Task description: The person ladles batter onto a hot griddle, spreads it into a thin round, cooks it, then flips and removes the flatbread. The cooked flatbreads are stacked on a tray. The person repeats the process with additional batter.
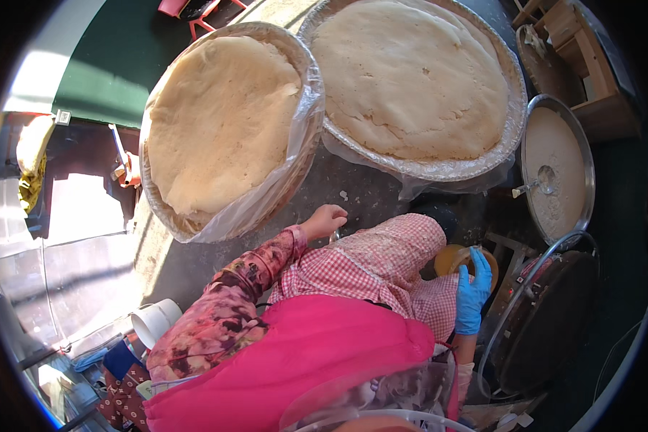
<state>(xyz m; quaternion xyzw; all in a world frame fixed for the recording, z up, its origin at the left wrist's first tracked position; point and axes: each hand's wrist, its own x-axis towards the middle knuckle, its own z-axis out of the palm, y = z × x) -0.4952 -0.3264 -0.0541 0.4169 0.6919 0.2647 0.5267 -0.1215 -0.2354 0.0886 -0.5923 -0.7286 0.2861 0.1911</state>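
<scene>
My bare left hand [326, 220] hangs over the floor near my left knee, its fingers curled in. No object shows in it, though a small shiny metal piece [335, 235] appears just below. My right hand [473, 294], in a blue disposable glove, is raised by my right thigh with fingers extended and thumb apart. Directly behind its fingertips is a yellowish tub [449, 259], partly hidden by the glove. Before me stand two large round containers lined with clear plastic, filled with pale dough: a left dough mass [221, 124] and a right dough mass [410, 81].
A steel basin [589, 162] of thick pale batter, with a ladle in it, stands at right. Nearer is a dark round griddle [545, 324] beside a curved metal tube [499, 318]. Wooden furniture [599, 65] stands far right. A white bucket [154, 323] lies tilted at left.
</scene>
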